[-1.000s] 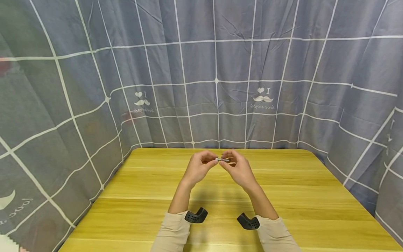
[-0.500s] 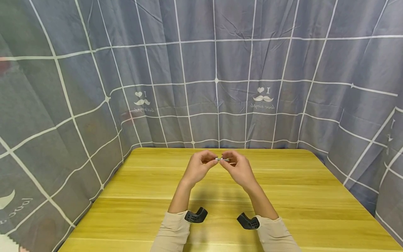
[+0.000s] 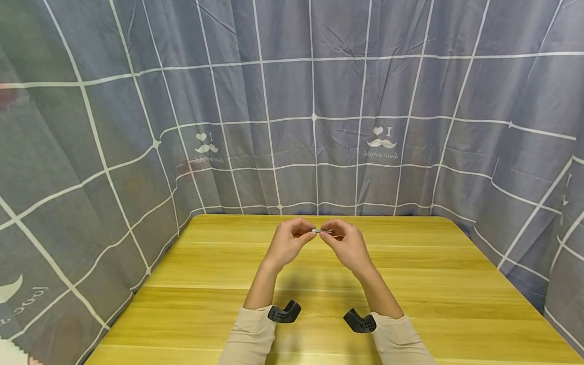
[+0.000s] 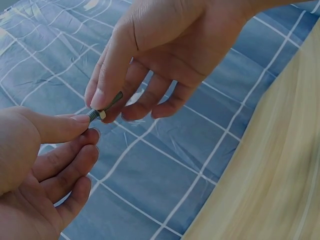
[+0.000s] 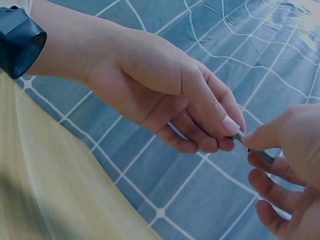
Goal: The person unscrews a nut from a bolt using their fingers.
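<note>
A small grey threaded bolt spans the gap between the two hands, held above the far half of the table. The left hand pinches one end of it between thumb and fingers, hiding that end. A small brass-coloured nut sits around the shaft, and the thumb and index finger of the right hand pinch at it. Past the nut, the bolt's free threaded end sticks out beneath the right hand's fingers. The remaining fingers of both hands are loosely bent.
A yellow wood-grain table lies under the forearms. Grey-blue curtains with white grid lines hang behind it and at both sides. A black wrist device is on the left sleeve, another black device on the right.
The right hand's thumb and fingers have shifted slightly at the nut, and the bolt's visible free end looks different. The left hand and both forearms have stayed in place.
</note>
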`<state>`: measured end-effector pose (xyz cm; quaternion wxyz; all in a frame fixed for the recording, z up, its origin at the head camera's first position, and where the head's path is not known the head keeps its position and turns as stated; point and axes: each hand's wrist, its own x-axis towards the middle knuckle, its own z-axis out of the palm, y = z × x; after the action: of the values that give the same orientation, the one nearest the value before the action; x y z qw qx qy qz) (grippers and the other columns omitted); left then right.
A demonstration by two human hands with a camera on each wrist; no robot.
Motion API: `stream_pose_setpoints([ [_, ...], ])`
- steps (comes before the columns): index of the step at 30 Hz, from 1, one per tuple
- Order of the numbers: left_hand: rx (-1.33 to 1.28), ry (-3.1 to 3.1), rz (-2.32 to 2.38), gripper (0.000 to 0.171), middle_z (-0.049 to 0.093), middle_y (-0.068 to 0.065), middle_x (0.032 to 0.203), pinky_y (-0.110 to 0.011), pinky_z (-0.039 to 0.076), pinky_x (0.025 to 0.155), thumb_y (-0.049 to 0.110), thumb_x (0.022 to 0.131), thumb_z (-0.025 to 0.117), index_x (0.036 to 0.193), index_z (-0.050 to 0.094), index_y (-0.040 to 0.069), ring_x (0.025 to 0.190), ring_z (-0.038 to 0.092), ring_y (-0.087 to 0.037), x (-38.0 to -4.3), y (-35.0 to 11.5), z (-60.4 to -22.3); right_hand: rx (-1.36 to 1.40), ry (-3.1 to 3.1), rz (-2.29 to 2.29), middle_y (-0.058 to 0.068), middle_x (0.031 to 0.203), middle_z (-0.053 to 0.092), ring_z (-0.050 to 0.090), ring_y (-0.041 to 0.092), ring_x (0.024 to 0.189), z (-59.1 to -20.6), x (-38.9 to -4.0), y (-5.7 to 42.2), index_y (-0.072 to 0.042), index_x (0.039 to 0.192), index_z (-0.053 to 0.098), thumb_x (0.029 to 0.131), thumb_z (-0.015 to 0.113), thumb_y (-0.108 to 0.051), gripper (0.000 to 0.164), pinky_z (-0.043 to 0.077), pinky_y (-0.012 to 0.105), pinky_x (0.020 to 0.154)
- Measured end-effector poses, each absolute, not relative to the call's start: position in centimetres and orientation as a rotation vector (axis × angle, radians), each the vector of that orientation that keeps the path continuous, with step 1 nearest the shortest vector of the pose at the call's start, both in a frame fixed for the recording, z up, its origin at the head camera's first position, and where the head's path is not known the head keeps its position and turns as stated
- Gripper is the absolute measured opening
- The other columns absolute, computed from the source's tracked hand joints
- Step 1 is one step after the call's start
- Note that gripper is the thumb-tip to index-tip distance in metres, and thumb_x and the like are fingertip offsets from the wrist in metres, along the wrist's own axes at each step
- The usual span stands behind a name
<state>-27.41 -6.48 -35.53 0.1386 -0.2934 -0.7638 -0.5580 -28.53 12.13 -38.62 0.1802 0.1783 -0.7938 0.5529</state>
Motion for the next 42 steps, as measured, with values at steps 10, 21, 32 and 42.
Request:
stream_pose_setpoints([
  [10, -0.850, -2.216, -1.633, 0.011, 0.073, -0.023, 0.100, -0.053, 0.054, 0.083, -0.005, 0.097, 0.068, 0.107, 0.071, -0.010, 0.091, 0.068, -0.039, -28.6, -6.5, -36.3, 0.479, -2.320, 1.558, 0.007, 0.112, 0.073, 0.067, 0.026, 0.104, -38.8, -28.6, 12.2, -0.005, 0.119, 0.074, 0.103, 0.068, -0.025, 0.026, 0.053, 0.051, 0.090],
  [21, -0.831, -2.225, -1.633, 0.011, 0.075, -0.010, 0.100, -0.044, 0.055, 0.083, 0.004, 0.097, 0.073, 0.107, 0.075, 0.001, 0.090, 0.069, -0.026, -30.5, -6.8, -38.4, 0.519, -2.267, 1.560, 0.007, 0.110, 0.071, 0.065, 0.027, 0.102, -38.8, -28.6, 12.0, -0.002, 0.115, 0.072, 0.097, 0.075, -0.010, 0.020, 0.052, 0.048, 0.088],
  [32, -0.851, -2.240, -1.582, 0.009, 0.075, -0.004, 0.098, -0.038, 0.056, 0.083, 0.006, 0.098, 0.073, 0.106, 0.075, 0.004, 0.090, 0.069, -0.019, -30.7, -7.0, -38.4, 0.465, -2.287, 1.554, 0.008, 0.112, 0.072, 0.067, 0.027, 0.105, -38.9, -28.6, 11.8, -0.003, 0.118, 0.073, 0.104, 0.067, -0.019, 0.023, 0.052, 0.049, 0.092],
  [42, -0.827, -2.241, -1.614, 0.010, 0.075, -0.007, 0.099, -0.044, 0.055, 0.084, 0.006, 0.097, 0.073, 0.106, 0.076, 0.003, 0.091, 0.069, -0.024, -30.5, -6.9, -38.3, 0.468, -2.258, 1.595, 0.011, 0.114, 0.071, 0.066, 0.028, 0.105, -38.9, -28.8, 11.8, -0.002, 0.118, 0.072, 0.098, 0.074, -0.013, 0.023, 0.052, 0.048, 0.091],
])
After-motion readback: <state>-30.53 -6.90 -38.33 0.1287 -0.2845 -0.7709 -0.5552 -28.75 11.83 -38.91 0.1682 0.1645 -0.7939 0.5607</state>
